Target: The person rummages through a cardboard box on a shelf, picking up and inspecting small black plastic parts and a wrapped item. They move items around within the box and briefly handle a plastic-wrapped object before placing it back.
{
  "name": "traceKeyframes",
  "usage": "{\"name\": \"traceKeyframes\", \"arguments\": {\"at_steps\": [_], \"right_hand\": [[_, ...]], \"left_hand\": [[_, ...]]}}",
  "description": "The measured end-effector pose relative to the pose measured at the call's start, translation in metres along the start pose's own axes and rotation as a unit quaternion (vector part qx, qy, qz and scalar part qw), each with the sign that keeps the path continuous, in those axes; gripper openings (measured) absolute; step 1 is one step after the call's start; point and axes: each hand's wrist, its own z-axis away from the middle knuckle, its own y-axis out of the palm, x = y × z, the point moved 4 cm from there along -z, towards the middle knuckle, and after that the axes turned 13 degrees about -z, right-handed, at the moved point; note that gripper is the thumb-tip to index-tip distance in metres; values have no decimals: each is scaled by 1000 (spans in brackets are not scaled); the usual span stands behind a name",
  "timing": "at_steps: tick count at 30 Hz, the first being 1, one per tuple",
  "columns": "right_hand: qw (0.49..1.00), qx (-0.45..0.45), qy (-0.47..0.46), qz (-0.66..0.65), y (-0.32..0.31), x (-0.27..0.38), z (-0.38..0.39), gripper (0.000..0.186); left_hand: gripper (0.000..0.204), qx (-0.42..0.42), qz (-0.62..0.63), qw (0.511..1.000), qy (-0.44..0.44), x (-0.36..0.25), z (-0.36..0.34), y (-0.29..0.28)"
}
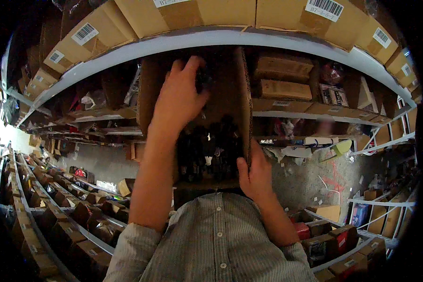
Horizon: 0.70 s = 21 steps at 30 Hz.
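An open cardboard box [149, 87] is pulled out from the shelf in front of me, dark small items [225, 145] piled at its near end. My left hand [182, 94] reaches into its far part, fingers curled with the thumb apart, around a dark, shiny thing [202, 77] too shadowed to name. My right hand [256, 174] grips the box's right wall from outside, thumb on the near inner side.
Metal shelving [286, 40] carries labelled boxes [301, 14] above and more cartons [284, 89] at both sides. Rows of boxes [56, 221] line a rack at lower left, others at lower right. Scraps and cardboard [324, 211] lie on the concrete floor [103, 164].
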Motion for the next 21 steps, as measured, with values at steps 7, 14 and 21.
{"name": "traceKeyframes", "arguments": {"at_steps": [7, 14, 21], "right_hand": [[1000, 4, -6, 10, 0, 5, -4, 62], [1000, 2, -18, 22, -1, 2, -4, 63], [1000, 10, -7, 2, -2, 1, -4, 64]], "left_hand": [[44, 137, -74, 988, 22, 18, 47, 38], [37, 213, -90, 973, -8, 27, 55, 64], [35, 246, -131, 960, 34, 28, 61, 67]]}}
